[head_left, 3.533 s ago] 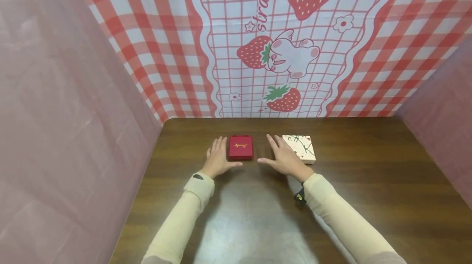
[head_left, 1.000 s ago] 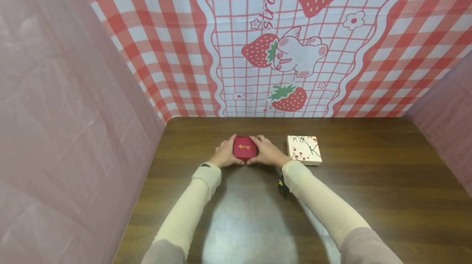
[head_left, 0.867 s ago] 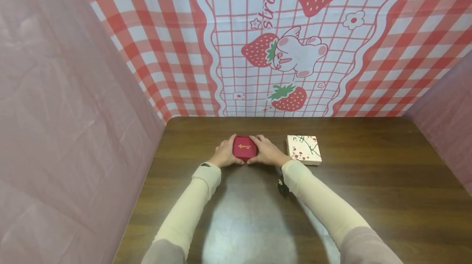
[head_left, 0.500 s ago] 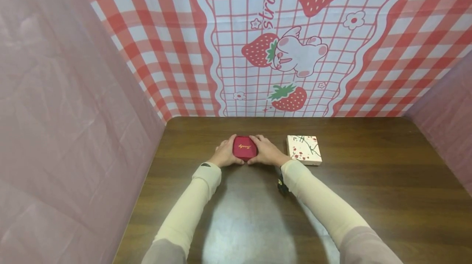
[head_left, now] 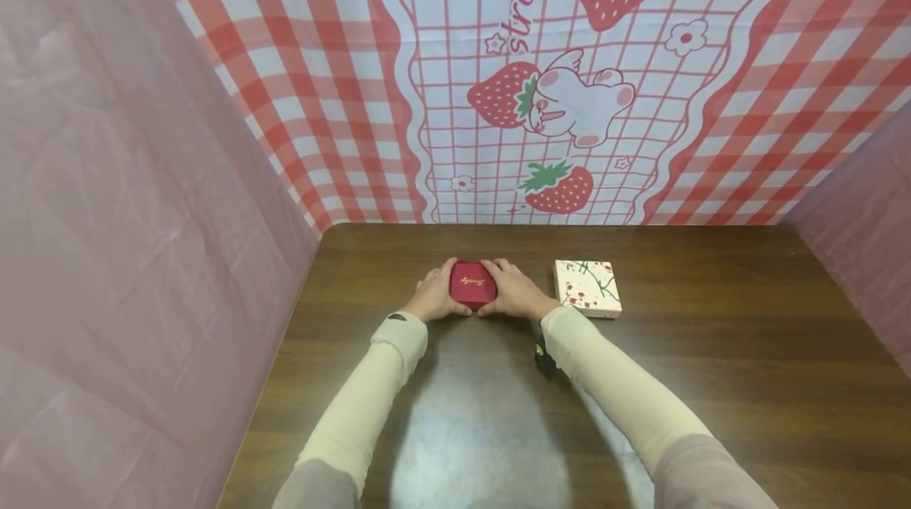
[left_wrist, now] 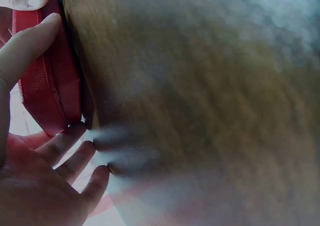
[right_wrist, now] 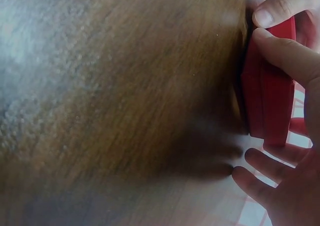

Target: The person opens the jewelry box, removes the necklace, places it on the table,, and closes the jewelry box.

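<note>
A small red box (head_left: 473, 283) with gold lettering on its lid sits on the table between the two hands. My left hand (head_left: 430, 299) holds its left side, and my right hand (head_left: 518, 294) holds the right side. In the left wrist view, the thumb lies along the near face of the red box (left_wrist: 52, 84) and a finger touches its far corner; other fingertips are off the box, near the tabletop. The right wrist view has both thumbs on the near face of the box (right_wrist: 270, 99), with fingers behind its right end. The lid looks closed.
A cream box (head_left: 587, 288) with a branch and red blossom print lies right of the right hand, close to the sleeve cuff. The brown wooden table (head_left: 726, 351) meets a strawberry-print cloth (head_left: 498, 161) behind and pink cloth (head_left: 142, 256) at the left.
Earliest, both hands were spread beside the red box, the right one partly over the cream box. Since then they closed in on the red box from both sides. The last second shows almost no movement.
</note>
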A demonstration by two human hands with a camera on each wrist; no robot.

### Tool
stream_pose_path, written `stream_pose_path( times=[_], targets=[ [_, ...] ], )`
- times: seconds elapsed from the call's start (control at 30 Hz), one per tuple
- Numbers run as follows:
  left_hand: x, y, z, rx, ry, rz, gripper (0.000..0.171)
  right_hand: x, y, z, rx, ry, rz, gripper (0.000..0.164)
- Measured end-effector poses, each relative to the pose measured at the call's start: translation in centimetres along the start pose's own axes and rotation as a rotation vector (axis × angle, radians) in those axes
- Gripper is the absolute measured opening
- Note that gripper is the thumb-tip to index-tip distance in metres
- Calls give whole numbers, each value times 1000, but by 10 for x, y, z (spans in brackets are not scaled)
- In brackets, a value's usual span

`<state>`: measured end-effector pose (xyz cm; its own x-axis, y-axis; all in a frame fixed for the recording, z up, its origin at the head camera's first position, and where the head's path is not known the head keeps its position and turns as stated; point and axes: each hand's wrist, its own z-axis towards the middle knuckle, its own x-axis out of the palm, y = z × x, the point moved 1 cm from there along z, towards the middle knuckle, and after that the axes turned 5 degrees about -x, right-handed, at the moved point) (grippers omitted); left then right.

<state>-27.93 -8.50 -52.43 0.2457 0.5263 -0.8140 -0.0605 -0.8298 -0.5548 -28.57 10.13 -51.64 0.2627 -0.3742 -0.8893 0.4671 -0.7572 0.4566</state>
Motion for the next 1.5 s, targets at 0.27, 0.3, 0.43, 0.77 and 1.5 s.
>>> stream_pose_path(
  times=[0.27,0.3,0.43,0.77,1.5],
  targets=[
    [1,1,0,8,0,-14,106,2,0,0,9,4,12,104],
    [1,2,0,10,-1,-12,106,1,0,0,11,7,13,104],
    [1,2,1,13,-4,-11,105,1,1,0,15,13,9,103],
    [0,2,-1,25,-9,-26,104,1,0,-1,8,3,4,102],
    [2,-2,-6,34,-27,-36,99,4,-2,-5,-27,-24,10,101]
  ],
)
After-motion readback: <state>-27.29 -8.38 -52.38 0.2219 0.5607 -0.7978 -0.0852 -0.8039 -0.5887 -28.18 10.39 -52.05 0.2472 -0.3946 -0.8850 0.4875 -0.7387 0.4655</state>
